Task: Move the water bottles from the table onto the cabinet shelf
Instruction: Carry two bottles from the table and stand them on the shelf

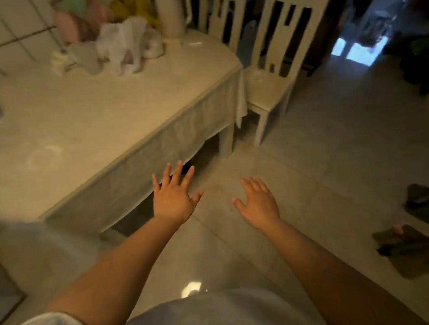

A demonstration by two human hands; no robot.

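Chairs (273, 67) beside cloth-covered table (111, 113).

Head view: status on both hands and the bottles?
Left hand open, empty, held out beside the table edge. Right hand open, empty, over the floor. No clear water bottle visible; far-end clutter blurred. Nothing blocking.

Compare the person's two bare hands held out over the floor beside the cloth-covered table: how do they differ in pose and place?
1. The left hand has its fingers spread wide; the right hand holds them closer together.
2. The left hand reaches the hanging edge of the pale tablecloth; the right hand is over the bare tiled floor, away from the table.
Both are open, palm down, and hold nothing.
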